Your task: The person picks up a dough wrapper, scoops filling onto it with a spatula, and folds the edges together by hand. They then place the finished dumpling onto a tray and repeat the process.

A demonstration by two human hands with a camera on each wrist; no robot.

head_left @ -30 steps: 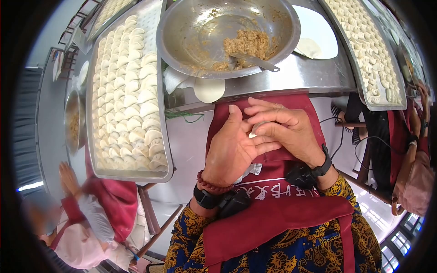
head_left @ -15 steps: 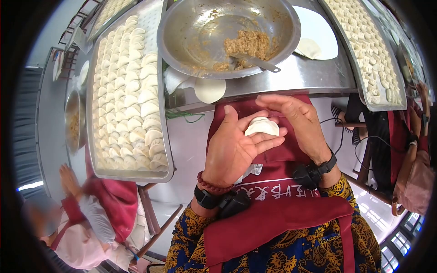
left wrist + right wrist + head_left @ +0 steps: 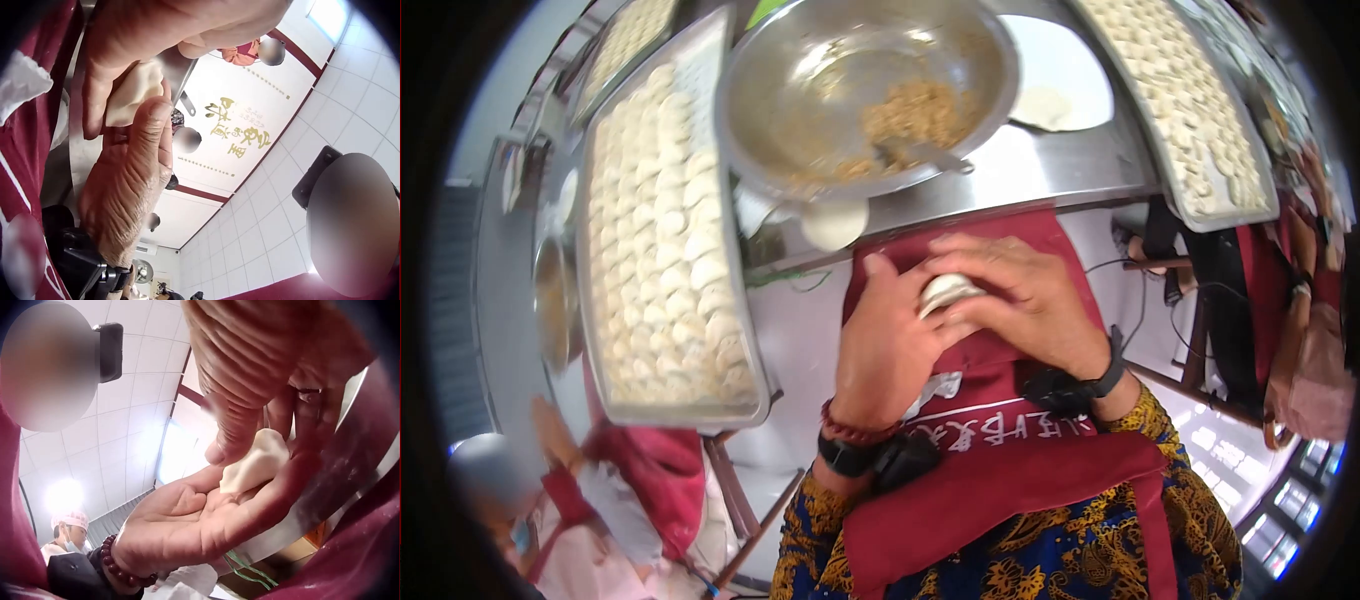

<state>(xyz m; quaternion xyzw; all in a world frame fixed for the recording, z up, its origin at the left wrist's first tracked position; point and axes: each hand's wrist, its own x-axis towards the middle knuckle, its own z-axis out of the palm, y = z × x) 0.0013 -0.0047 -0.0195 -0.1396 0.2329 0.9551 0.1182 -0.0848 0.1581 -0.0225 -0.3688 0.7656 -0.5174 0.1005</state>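
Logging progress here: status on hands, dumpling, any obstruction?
Left hand supports dumpling. Right hand pinches it. Dumpling folded over. No obstruction seen around hands.

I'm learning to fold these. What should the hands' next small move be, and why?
Probably a gentle pinch along the edge of the dumpling with the right hand: the dumpling is folded and rests on the fingers of the left hand, the right hand is curved over it, and I can't tell whether its seam is sealed.

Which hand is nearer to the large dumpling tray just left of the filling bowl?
Left. The left hand is just right of the tray, not touching it; the right hand is farther off, beyond the left, at the dumpling.
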